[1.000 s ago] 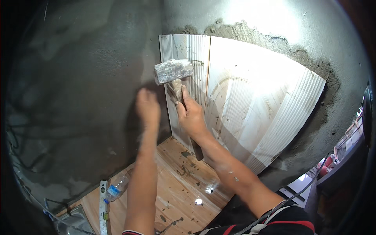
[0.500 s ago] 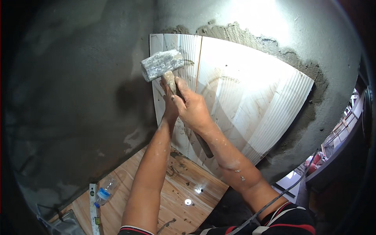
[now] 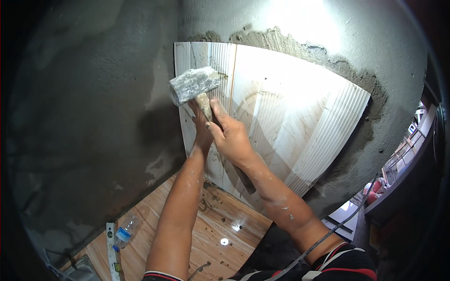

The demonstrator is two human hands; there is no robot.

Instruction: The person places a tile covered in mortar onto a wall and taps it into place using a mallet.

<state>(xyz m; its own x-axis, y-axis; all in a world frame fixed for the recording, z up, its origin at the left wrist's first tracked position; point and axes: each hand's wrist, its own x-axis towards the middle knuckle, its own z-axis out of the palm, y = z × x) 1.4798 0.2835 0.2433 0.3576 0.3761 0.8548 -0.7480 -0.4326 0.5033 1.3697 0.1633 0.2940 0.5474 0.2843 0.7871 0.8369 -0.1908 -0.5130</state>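
Observation:
My right hand [image 3: 233, 138] is closed round the wooden handle of a mallet [image 3: 193, 85] with a thick, grey-smeared head. The head is raised in front of a narrow ribbed tile strip [image 3: 219, 56] near the wall corner; whether it touches the strip cannot be told. My left hand [image 3: 201, 129] is just behind the mallet handle, with fingers stretched upward against the tile strip; the handle and my right hand partly cover it. Beside the strip stands a large white tile [image 3: 300, 112] with ribbed bands and brown smudges, set against the wall.
Rough wet mortar [image 3: 281, 41] shows along the tile's top and right edges. On the wood-patterned floor tiles [image 3: 229, 210] lie a spirit level [image 3: 111, 248], a plastic bottle [image 3: 125, 232] and dark crumbs. A cable [image 3: 337, 226] runs past my right arm. A bare grey wall [image 3: 98, 131] rises at left.
The mallet and my right hand have come slightly down and a little to the right relative to the tiles. My left hand stays at the strip. The whole view has shifted slightly.

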